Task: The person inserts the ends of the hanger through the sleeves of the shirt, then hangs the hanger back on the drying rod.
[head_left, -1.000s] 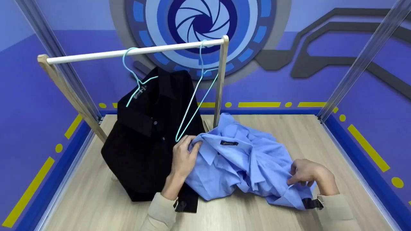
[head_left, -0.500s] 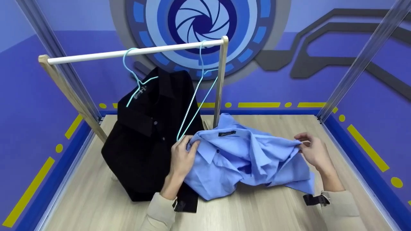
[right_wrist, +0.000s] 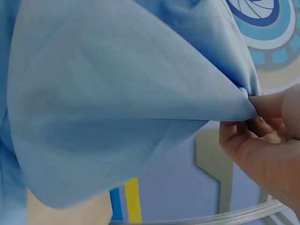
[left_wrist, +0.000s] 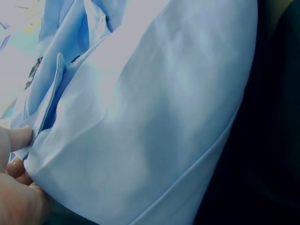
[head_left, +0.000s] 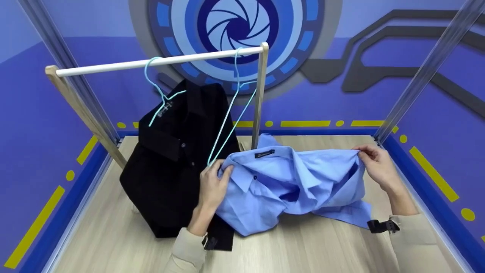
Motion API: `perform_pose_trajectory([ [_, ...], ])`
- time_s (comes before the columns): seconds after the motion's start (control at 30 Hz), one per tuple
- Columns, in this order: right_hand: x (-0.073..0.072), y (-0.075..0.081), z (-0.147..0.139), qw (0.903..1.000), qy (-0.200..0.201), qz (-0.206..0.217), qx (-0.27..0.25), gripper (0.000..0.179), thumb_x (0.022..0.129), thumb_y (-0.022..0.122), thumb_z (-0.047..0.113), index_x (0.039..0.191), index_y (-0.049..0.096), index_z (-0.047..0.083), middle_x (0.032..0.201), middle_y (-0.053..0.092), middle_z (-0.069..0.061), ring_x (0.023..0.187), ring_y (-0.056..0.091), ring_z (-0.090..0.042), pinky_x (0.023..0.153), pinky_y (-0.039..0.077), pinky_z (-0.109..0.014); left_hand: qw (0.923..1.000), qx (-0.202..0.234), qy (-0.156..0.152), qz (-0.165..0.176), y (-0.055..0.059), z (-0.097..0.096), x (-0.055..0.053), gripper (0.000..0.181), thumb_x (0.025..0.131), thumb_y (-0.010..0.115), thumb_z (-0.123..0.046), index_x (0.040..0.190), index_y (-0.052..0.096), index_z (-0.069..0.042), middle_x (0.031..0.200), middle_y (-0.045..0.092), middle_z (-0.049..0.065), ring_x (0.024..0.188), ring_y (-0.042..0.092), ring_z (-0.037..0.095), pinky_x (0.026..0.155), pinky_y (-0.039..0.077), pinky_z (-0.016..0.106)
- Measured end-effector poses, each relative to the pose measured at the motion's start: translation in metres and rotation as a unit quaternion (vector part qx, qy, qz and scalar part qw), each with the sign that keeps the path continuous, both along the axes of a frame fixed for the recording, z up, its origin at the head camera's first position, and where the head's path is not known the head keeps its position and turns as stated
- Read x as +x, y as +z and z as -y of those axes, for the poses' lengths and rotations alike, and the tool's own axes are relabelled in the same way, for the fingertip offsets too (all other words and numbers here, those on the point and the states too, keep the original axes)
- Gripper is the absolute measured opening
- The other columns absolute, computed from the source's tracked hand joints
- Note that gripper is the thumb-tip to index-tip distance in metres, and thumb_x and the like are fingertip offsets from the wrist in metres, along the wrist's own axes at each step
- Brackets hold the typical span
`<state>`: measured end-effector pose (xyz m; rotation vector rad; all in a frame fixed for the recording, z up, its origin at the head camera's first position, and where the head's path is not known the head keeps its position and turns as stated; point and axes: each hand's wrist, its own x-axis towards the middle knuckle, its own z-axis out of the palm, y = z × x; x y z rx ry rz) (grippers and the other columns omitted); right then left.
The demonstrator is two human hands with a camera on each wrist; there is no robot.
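A light blue collared shirt is spread between both hands low over the table, its black neck label and a dark button showing. My left hand pinches it by the collar side, thumb on top; the left wrist view shows the fingertips on the folded edge of the blue cloth. With thumb and fingers my right hand pinches the far right end, and the upper edge runs nearly straight from there to the collar. In the right wrist view the shirt's cloth hangs in a fold from those fingertips.
A clothes rack with a white rail stands at the left. On it hang a black shirt on a light blue hanger and a bare light blue hanger, whose lower end is right by my left hand. Blue walls enclose the wooden table.
My right hand has gone from low on the shirt's right side to its upper right end, lifting and stretching it outward. My left hand keeps its pinch, nearly in place.
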<state>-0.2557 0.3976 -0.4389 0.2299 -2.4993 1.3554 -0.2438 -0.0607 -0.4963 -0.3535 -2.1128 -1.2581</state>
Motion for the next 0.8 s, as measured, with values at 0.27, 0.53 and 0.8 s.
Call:
perform_pose_trajectory([
  [0.27, -0.006, -0.008, -0.003, 0.9956, 0.016, 0.013, 0.091, 0.034, 0.098, 0.036, -0.012, 0.102, 0.069, -0.008, 0.101, 0.068, -0.022, 0.084, 0.057, -0.018, 0.069, 0.044, -0.018, 0.9999, -0.003, -0.011, 0.007, 0.002, -0.003, 0.001, 0.011, 0.096, 0.075, -0.016, 0.1, 0.075, -0.005, 0.094, 0.074, 0.003, 0.091, 0.07, 0.022, 0.08, 0.054, 0.038],
  [0.53, -0.006, -0.021, 0.008, 0.9875, 0.029, 0.008, 0.154, 0.028, 0.091, 0.048, -0.013, 0.102, 0.071, -0.002, 0.098, 0.07, -0.016, 0.084, 0.058, -0.026, 0.069, 0.043, -0.025, 0.9996, 0.003, -0.028, -0.006, 0.003, -0.005, 0.001, 0.008, 0.095, 0.076, -0.013, 0.098, 0.075, -0.006, 0.093, 0.071, -0.001, 0.088, 0.068, 0.016, 0.079, 0.054, 0.035],
  [0.8, -0.009, -0.027, 0.027, 0.9865, 0.042, -0.043, 0.152, 0.03, 0.087, 0.053, -0.014, 0.111, 0.069, -0.004, 0.115, 0.064, -0.019, 0.1, 0.057, -0.035, 0.081, 0.043, -0.04, 0.9991, 0.005, -0.042, -0.01, 0.005, -0.006, 0.003, 0.008, 0.096, 0.075, -0.014, 0.098, 0.075, -0.006, 0.092, 0.07, -0.002, 0.087, 0.067, 0.014, 0.079, 0.054, 0.033],
])
